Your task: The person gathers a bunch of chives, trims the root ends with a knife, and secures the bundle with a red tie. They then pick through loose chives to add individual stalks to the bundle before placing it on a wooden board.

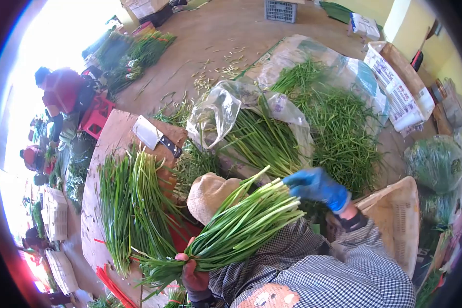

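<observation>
Bunch: the bunch (244, 228) was held slantwise in front of the person's checked clothing (339, 274), beside the board (91, 220).
Look of bunch: stalks were long, thin and glossy, mid to deep green, turning pale, almost white, at the ends on the right.
Order of bunch: stalks ran broadly the same way; the pale ends were uneven, and a few stalks stuck out above the rest. The green tips fanned out loosely at the lower left.
Left hand: the left hand (194, 272) was closed around the bunch near its leafy end, thumb across the stalks.
Right hand: the right hand (318, 189), in a blue glove, was at the pale ends. It was blurred; whether it gripped any stalks could not be told.
Board: it carried a pile (138, 200) of similar stalks and a cleaver (148, 133) with a black handle, lying flat.
Ties: red strips (113, 287) lay at the board's near edge.
Bag: a clear bag (218, 110), open, held more stalks.
Floor: loose greens (344, 136) were heaped beside the bag.
Crate: a crate (395, 215) stood near the right arm.
Others: at least 2 people (64, 92) were on the far left.
</observation>
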